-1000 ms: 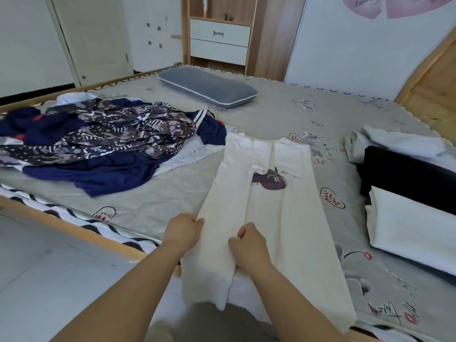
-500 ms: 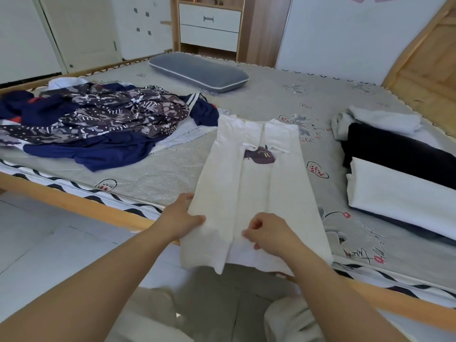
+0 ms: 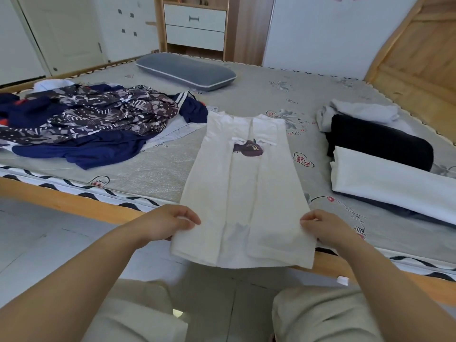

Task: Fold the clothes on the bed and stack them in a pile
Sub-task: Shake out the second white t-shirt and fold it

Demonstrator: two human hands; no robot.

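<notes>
A white T-shirt with a dark printed motif lies lengthwise on the bed, both sides folded inward into a long strip. Its lower hem hangs over the bed's near edge. My left hand pinches the strip's lower left edge. My right hand pinches the lower right edge. A heap of unfolded dark blue and patterned clothes lies at the left. At the right sits a stack of folded clothes: a white piece in front, a black one behind, grey ones at the back.
The bed has a grey patterned cover and a wooden frame along the near side. A grey pillow lies at the far side. A wooden headboard rises at the right. My knees show below, over a tiled floor.
Both hands have moved apart from the middle of the hem to its outer corners. The view has pulled back from the bed.
</notes>
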